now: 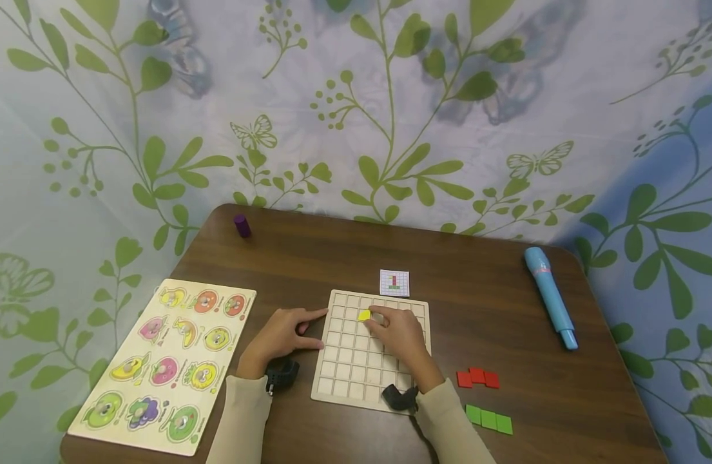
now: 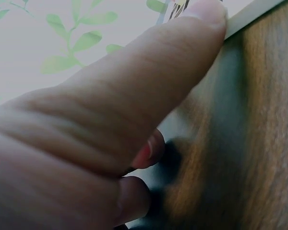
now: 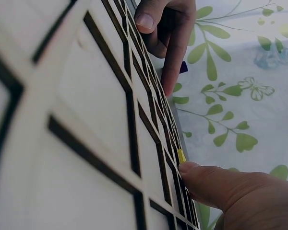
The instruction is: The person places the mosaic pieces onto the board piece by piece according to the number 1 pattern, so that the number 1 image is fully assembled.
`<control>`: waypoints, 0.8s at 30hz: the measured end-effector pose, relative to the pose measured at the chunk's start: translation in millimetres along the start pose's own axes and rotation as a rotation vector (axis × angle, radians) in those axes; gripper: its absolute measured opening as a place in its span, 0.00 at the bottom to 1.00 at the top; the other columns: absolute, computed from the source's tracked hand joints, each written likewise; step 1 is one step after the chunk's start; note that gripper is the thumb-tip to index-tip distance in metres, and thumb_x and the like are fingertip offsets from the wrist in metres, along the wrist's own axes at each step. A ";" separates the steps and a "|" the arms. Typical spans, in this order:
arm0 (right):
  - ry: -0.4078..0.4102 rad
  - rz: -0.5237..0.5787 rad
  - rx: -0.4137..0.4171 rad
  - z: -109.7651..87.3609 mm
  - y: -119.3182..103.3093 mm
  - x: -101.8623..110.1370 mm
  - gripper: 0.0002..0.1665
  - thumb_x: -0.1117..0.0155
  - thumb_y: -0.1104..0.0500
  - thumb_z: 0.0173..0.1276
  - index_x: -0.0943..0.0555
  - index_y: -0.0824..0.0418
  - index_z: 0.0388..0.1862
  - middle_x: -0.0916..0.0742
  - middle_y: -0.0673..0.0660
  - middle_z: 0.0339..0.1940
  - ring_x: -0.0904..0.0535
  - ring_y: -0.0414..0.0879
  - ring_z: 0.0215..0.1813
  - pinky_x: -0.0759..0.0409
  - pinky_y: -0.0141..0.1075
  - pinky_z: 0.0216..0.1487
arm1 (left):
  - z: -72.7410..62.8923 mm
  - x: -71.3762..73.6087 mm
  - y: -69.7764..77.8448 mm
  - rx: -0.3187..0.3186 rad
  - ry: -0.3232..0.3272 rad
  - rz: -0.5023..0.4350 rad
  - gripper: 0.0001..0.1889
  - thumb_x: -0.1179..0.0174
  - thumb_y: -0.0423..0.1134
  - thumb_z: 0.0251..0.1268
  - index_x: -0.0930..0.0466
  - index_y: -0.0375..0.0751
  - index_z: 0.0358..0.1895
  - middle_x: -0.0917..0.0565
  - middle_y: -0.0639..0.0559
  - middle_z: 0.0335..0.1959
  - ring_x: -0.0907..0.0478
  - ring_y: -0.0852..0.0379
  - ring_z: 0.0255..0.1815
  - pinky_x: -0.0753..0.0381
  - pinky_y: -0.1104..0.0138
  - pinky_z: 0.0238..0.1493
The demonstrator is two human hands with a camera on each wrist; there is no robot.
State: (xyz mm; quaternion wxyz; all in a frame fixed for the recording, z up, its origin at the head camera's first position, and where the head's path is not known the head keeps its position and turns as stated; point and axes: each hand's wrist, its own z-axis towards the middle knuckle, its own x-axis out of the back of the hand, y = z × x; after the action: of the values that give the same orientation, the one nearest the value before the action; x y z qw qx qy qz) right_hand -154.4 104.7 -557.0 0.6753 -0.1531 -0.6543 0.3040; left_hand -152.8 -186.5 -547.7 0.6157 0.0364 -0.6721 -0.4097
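Note:
A pale wooden grid board (image 1: 342, 372) lies on the table between the hands. My right hand (image 1: 401, 335) is over its upper part and pinches a small yellow square tile (image 1: 364, 315) by its right side, close over the cells. In the right wrist view the thumb tip meets the yellow tile (image 3: 181, 155) just above the grid. My left hand (image 1: 281, 335) rests at the board's left edge, its index finger and thumb stretched out to the rim and its other fingers bent under. A small pattern card (image 1: 394, 283) with a coloured grid lies just behind the board.
Right of the board are several red tiles (image 1: 477, 376) and several green tiles (image 1: 489, 419). A blue microphone-shaped toy (image 1: 551, 299) lies farther right. On the left is a fruit puzzle board (image 1: 158, 341); a purple cylinder (image 1: 242, 226) stands near the back edge.

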 end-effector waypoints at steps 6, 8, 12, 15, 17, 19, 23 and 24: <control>0.005 -0.013 0.008 0.2 0.2 -0.1 0.23 0.28 0.44 0.68 0.12 0.49 0.59 0.34 0.43 0.10 0.47 0.37 0.16 0.45 0.33 0.18 | -0.1 0.1 0.1 0.003 -0.002 0.005 0.38 0.23 0.56 0.54 0.22 0.53 0.70 0.34 0.58 0.22 0.44 0.67 0.22 0.39 0.68 0.31; 0.010 -0.013 0.008 0.5 0.2 0.0 0.23 0.27 0.44 0.67 0.12 0.49 0.59 0.34 0.43 0.10 0.47 0.37 0.16 0.45 0.33 0.18 | 0.0 0.6 0.5 0.004 -0.003 0.005 0.38 0.24 0.56 0.54 0.22 0.53 0.70 0.34 0.58 0.22 0.44 0.67 0.22 0.38 0.68 0.31; 0.010 -0.006 -0.002 0.6 -0.4 1.1 0.23 0.27 0.44 0.67 0.12 0.48 0.59 0.34 0.43 0.11 0.47 0.37 0.17 0.45 0.33 0.18 | 0.5 1.9 2.0 0.010 -0.007 0.008 0.39 0.24 0.57 0.54 0.22 0.53 0.71 0.34 0.58 0.22 0.44 0.67 0.22 0.38 0.67 0.32; 0.006 0.000 -0.007 0.0 -0.5 1.4 0.22 0.28 0.44 0.68 0.12 0.48 0.59 0.34 0.43 0.11 0.47 0.38 0.17 0.46 0.33 0.18 | 0.6 2.1 2.9 0.013 -0.010 0.015 0.39 0.24 0.57 0.54 0.22 0.54 0.71 0.34 0.58 0.22 0.44 0.67 0.22 0.37 0.65 0.35; 0.007 0.006 -0.007 -0.5 -0.6 1.4 0.22 0.28 0.44 0.68 0.12 0.48 0.59 0.34 0.43 0.11 0.47 0.38 0.17 0.45 0.33 0.18 | 0.4 2.0 2.9 0.015 -0.011 0.018 0.39 0.24 0.58 0.54 0.22 0.54 0.71 0.34 0.58 0.22 0.44 0.67 0.22 0.37 0.64 0.37; 0.010 0.008 -0.003 -0.9 -0.3 0.9 0.21 0.29 0.44 0.69 0.12 0.48 0.58 0.34 0.43 0.11 0.47 0.38 0.17 0.45 0.34 0.18 | 0.1 1.7 2.6 0.016 -0.012 0.014 0.39 0.24 0.57 0.54 0.23 0.53 0.71 0.34 0.58 0.22 0.44 0.66 0.22 0.37 0.64 0.37; 0.017 0.011 0.007 -1.2 0.1 0.1 0.21 0.29 0.44 0.69 0.12 0.49 0.57 0.34 0.43 0.10 0.48 0.38 0.16 0.45 0.33 0.18 | -0.5 1.4 1.8 0.019 -0.014 0.007 0.39 0.24 0.56 0.54 0.23 0.53 0.71 0.34 0.58 0.22 0.44 0.66 0.22 0.38 0.67 0.32; 0.019 0.008 0.012 -1.1 0.4 0.1 0.21 0.29 0.45 0.69 0.12 0.49 0.58 0.34 0.43 0.10 0.48 0.38 0.16 0.45 0.33 0.18 | -0.5 1.3 1.8 0.019 -0.013 0.002 0.39 0.24 0.56 0.54 0.22 0.53 0.71 0.34 0.58 0.22 0.44 0.66 0.22 0.38 0.67 0.32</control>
State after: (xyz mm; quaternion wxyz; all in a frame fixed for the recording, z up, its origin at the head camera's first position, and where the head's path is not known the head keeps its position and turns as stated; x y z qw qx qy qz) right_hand -153.4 105.4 -557.3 0.6812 -0.1545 -0.6453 0.3093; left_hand -151.9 -186.4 -545.7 0.6114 0.0387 -0.6800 -0.4028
